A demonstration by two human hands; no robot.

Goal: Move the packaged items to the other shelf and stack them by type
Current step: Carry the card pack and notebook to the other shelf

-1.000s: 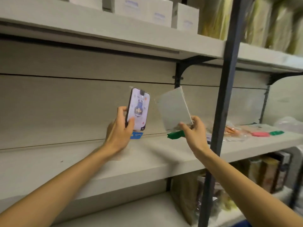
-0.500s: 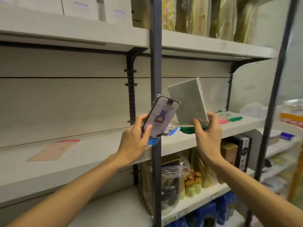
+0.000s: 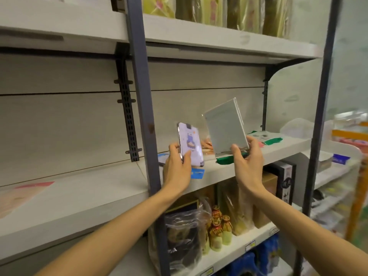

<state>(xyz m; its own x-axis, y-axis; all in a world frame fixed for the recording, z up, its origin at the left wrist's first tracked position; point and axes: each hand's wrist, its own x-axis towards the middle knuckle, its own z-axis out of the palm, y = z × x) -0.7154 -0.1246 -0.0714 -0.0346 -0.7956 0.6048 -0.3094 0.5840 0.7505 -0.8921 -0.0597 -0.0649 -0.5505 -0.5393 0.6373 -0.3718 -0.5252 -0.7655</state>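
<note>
Phone case point(image 3: 191, 145), gripped edgewise by left hand point(image 3: 177, 166), and flat pack point(image 3: 225, 127), pinched at its base by right hand point(image 3: 248, 164): likely light, stiff, film-slick.

Upright phone-case pack point(image 3: 190, 145), tilted grey pack point(image 3: 225, 126)

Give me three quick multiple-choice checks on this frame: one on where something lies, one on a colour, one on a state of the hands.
1. Where does the pink-topped flat packet lie?
A. On the middle shelf, left of the grey post
B. On the top shelf
C. In the right hand

2. What colour is the header on the pack under the right hand?
A. Yellow
B. Green
C. Black

3. What is the left hand doing?
A. Hanging idle
B. Pressing flat on the shelf
C. Gripping a packaged phone case

Key: 1 A, it lies flat on the middle shelf left of the grey post. 2 B, the green header shows below the grey square pack held by the right hand. 3 C, its fingers curl round the phone case.
</note>
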